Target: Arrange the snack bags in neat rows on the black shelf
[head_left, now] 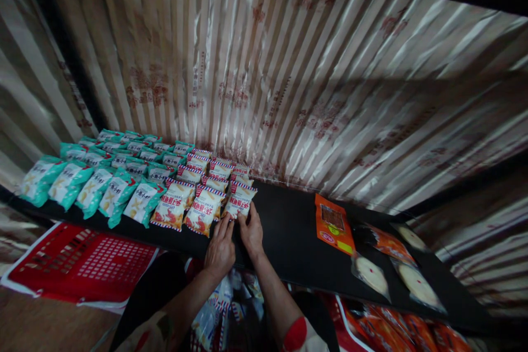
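Note:
A small white-and-orange snack bag with a red-and-blue striped edge [240, 198] stands at the right front of its rows on the black shelf [284, 231]. My left hand [221, 247] has its fingers closed at the bag's lower left edge. At the lower right corner, my right hand [251, 231] pinches the same bag between thumb and fingers. Just left of it is another striped snack bag [205, 210], and beyond that one more striped bag [172, 204]. Several like them stand in rows behind.
Teal snack bags [142, 201] fill the shelf's left part in rows. To the right lie an orange packet [333, 224] and round pale packs [371, 275]. A red basket [82, 264] and an opening with more packets [223, 308] are below. Striped sheeting [264, 66] hangs behind.

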